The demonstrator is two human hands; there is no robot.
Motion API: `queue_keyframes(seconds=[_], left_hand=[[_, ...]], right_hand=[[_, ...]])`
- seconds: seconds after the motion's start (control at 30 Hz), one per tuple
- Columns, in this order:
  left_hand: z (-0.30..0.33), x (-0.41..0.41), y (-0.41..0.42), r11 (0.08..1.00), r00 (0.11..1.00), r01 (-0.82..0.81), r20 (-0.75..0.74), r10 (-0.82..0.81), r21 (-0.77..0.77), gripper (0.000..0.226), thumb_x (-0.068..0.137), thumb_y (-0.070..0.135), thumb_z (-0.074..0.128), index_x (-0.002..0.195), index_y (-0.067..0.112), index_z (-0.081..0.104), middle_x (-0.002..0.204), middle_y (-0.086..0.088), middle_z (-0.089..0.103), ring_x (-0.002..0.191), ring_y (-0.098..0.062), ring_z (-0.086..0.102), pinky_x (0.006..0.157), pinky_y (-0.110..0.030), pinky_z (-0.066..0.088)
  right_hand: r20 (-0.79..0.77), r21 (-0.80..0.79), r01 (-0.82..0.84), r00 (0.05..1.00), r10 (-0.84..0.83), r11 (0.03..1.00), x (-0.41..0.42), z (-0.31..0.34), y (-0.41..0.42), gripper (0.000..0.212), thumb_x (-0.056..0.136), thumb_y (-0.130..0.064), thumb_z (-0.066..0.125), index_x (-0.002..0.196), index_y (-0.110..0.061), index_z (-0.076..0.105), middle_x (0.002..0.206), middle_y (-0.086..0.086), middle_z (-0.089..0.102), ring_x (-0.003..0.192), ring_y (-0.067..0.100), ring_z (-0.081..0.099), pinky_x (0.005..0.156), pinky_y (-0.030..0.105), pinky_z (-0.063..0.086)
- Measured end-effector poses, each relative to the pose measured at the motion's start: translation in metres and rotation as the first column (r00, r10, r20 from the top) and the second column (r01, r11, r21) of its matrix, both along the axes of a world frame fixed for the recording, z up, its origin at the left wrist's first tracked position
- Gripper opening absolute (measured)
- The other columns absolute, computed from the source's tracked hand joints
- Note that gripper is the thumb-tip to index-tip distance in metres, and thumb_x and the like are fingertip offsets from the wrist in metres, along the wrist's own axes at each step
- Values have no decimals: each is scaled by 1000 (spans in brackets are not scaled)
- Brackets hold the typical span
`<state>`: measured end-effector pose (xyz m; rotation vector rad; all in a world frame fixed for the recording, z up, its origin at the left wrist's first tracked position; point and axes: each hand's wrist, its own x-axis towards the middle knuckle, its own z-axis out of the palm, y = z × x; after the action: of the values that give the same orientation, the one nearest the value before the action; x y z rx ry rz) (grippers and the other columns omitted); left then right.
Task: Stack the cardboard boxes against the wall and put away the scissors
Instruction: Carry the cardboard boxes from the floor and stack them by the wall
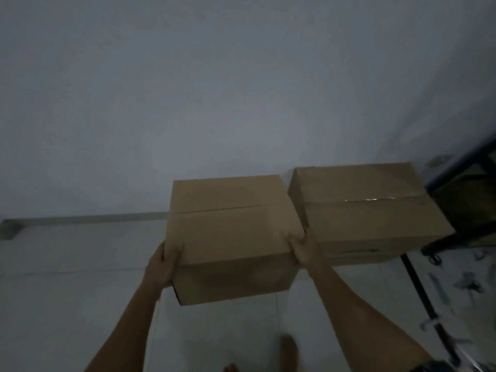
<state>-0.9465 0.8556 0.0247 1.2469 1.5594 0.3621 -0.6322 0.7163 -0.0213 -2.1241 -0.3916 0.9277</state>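
Holding 1 closed cardboard box (230, 232) up off the pale floor (67, 291); left hand (161, 264) gripping its left edge, right hand (303, 248) gripping its right edge, fingers curling over the top; hanging just beside a taped box (370, 210) standing against the wall (214, 89); dark rack (467, 200) sitting at far right.

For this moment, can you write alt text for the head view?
Both hands, left and right, grip a closed brown cardboard box held above a pale floor; a second taped brown cardboard box sits beside it against the white wall.
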Motion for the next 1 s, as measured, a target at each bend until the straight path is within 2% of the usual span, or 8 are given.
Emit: queue_keyframes(seconds=[0.07,0.17,0.47,0.6,0.7,0.77,0.87,1.0], left_hand=[[-37,7,21,998,1000,-5,17,6,-67,50,94,48,52,140,30,43,127,-8,54,102,-36,59,65,-48,59],[-114,21,57,995,999,19,30,-16,-96,47,95,44,51,139,30,43,130,-9,54,106,-36,59,69,-51,59],[-300,82,116,995,988,64,143,-52,-79,50,98,36,50,145,29,36,131,0,48,113,-26,52,72,-43,58],[-353,99,130,990,986,100,142,-84,-103,53,97,37,50,146,28,33,134,-1,48,115,-24,51,86,-47,53],[-379,104,119,987,987,107,133,-91,-124,48,99,30,48,144,24,35,130,1,49,111,-19,51,85,-39,49],[-390,111,112,985,983,132,140,-116,-114,44,100,26,45,143,27,36,127,3,48,113,-19,50,87,-37,48],[-401,119,114,984,980,163,129,-153,-69,42,100,29,46,139,38,33,131,4,47,118,-20,49,97,-43,47],[-407,121,121,978,983,172,88,-162,-115,55,99,31,48,149,33,27,132,2,43,114,-24,50,83,-45,54]], right_hand=[[-2,-33,22,1000,-23,999,-1,-25,12,67,86,-40,74,138,-6,49,128,13,62,117,31,60,95,33,47],[-1,-45,47,999,-47,998,9,-91,37,67,87,-42,72,141,-9,48,129,12,62,120,33,58,100,40,47],[-55,34,203,978,-201,979,55,-261,80,67,90,-39,69,149,-23,40,139,7,51,125,32,51,99,53,50],[-133,5,323,938,-320,946,71,-314,97,69,92,-26,69,152,-29,34,144,7,47,127,36,49,100,58,48],[-180,-22,404,898,-401,914,76,-342,99,78,90,-14,71,154,-29,29,146,8,45,126,39,50,101,58,47],[-175,-61,502,846,-504,863,75,-358,100,86,85,-16,76,154,-29,27,147,9,44,124,41,52,99,59,48],[-186,-100,619,758,-625,779,73,-373,105,94,75,-18,84,151,-21,29,142,14,48,120,39,54,99,57,48],[-113,-175,614,764,-635,770,75,-374,111,90,80,-20,81,150,-6,27,141,19,47,120,41,53,101,51,46]])
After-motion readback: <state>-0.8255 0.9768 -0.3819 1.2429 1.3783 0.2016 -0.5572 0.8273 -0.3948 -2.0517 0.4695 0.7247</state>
